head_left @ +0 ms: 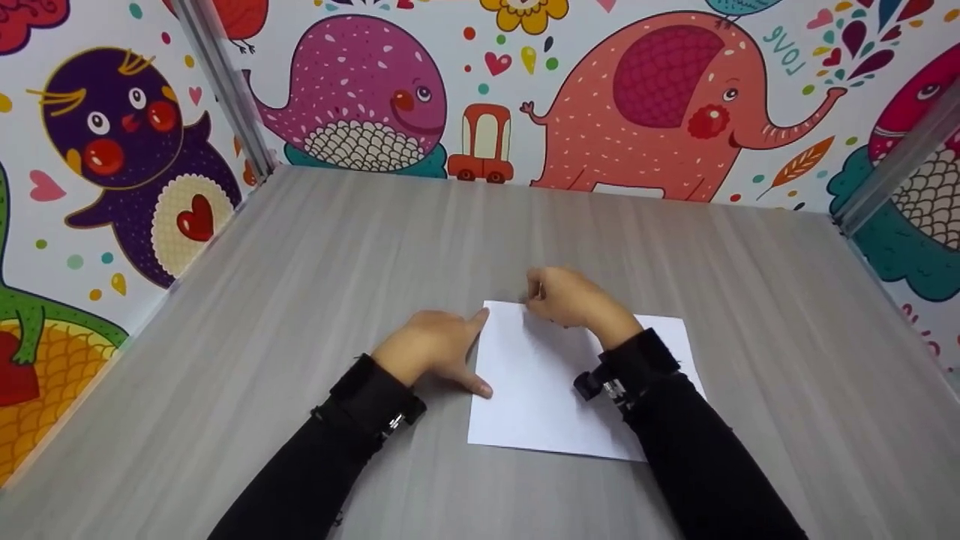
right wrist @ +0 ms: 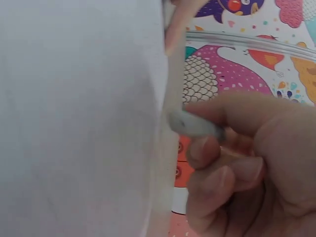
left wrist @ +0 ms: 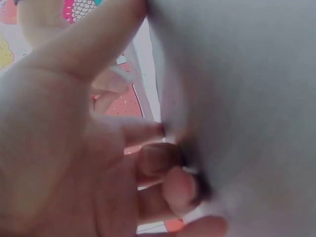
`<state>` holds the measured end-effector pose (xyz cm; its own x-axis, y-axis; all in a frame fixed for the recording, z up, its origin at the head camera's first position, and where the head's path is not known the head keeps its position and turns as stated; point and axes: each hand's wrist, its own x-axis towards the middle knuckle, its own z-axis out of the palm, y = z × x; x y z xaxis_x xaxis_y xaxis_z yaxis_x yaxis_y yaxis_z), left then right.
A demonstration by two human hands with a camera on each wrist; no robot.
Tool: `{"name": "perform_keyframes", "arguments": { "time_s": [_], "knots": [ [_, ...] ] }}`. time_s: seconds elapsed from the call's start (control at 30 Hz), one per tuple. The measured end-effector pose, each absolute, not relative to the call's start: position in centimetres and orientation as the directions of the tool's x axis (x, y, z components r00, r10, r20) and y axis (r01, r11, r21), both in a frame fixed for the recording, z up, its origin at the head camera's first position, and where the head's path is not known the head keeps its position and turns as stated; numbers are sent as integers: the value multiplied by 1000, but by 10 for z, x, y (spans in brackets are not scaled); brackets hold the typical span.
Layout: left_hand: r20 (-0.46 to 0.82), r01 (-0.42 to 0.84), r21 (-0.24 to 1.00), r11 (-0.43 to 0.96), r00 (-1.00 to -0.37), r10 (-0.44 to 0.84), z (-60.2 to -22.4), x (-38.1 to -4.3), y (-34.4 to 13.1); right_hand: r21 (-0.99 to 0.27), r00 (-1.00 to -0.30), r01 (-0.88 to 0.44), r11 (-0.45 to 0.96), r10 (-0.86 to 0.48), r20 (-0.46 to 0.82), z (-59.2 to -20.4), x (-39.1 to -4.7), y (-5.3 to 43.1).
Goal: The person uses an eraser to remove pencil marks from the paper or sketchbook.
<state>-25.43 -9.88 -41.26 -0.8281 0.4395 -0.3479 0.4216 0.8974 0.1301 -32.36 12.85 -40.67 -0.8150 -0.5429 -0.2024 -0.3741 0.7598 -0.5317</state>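
A white sheet of paper (head_left: 532,405) lies flat on the table, partly covered by the right forearm. At its left edge is my left hand (head_left: 431,341), thumb and forefinger spread, their tips touching the paper's margin. The left wrist view shows that hand's other fingers (left wrist: 180,190) loosely bent, with nothing held. Over the sheet's far edge, my right hand (head_left: 574,296) pinches a small whitish block (right wrist: 195,124) that looks like an eraser. Its near end is close to the paper; blur hides whether they touch. In the head view the fingers mostly hide the block.
The grey wood-grain table (head_left: 300,270) extends around the paper on every side. Printed cartoon panels (head_left: 480,82) wall off the back and both sides, with metal strips (head_left: 232,90) at the corners. Black wrist straps (head_left: 371,401) carry the wrist cameras.
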Motion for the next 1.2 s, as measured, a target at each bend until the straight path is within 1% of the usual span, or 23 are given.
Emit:
{"name": "perform_keyframes", "arguments": {
  "time_s": [0.07, 0.17, 0.27, 0.37, 0.4, 0.5, 0.57, 0.63, 0.7, 0.8, 0.87, 1.03, 1.1, 1.2],
  "knots": [
    [-358, 423, 110, 899, -827, 433, -411, -253, -99, -533, -820, -349, 771, -526, -224, -409, -323, 127],
    [-353, 426, 76, 901, -834, 424, -409, -251, -97, -537, -797, -340, 772, -540, -270, -410, -321, 124],
    [-266, 473, 55, 880, -842, 469, -410, -250, -96, -529, -797, -353, 772, -544, -263, -410, -319, 119],
    [-214, 522, 59, 851, -826, 522, -413, -251, -96, -531, -789, -381, 757, -565, -241, -409, -318, 113],
    [-217, 531, 60, 845, -819, 531, -414, -251, -96, -538, -774, -399, 743, -587, -238, -410, -318, 111],
    [-273, 521, 87, 849, -807, 523, -417, -252, -97, -572, -699, -450, 686, -670, -253, -412, -317, 108],
    [-288, 508, 96, 856, -809, 513, -417, -253, -97, -572, -668, -486, 661, -703, -245, -413, -319, 109],
    [-284, 510, 93, 855, -809, 514, -417, -253, -96, -541, -686, -507, 671, -694, -218, -415, -321, 114],
    [-280, 510, 90, 856, -812, 513, -417, -253, -95, -502, -731, -508, 700, -659, -177, -415, -325, 120],
    [-278, 509, 79, 857, -814, 510, -417, -253, -94, -454, -782, -489, 745, -604, -150, -414, -326, 125],
    [-283, 509, 70, 858, -815, 506, -416, -252, -94, -466, -773, -497, 732, -617, -146, -414, -324, 122],
    [-290, 515, 65, 855, -810, 510, -414, -252, -94, -528, -699, -537, 658, -697, -160, -416, -323, 114],
    [-289, 512, 82, 855, -809, 512, -413, -251, -95, -518, -715, -527, 673, -681, -158, -417, -324, 116],
    [-284, 506, 101, 857, -811, 512, -413, -251, -96, -473, -784, -490, 732, -607, -129, -416, -325, 122]
  ]
}}
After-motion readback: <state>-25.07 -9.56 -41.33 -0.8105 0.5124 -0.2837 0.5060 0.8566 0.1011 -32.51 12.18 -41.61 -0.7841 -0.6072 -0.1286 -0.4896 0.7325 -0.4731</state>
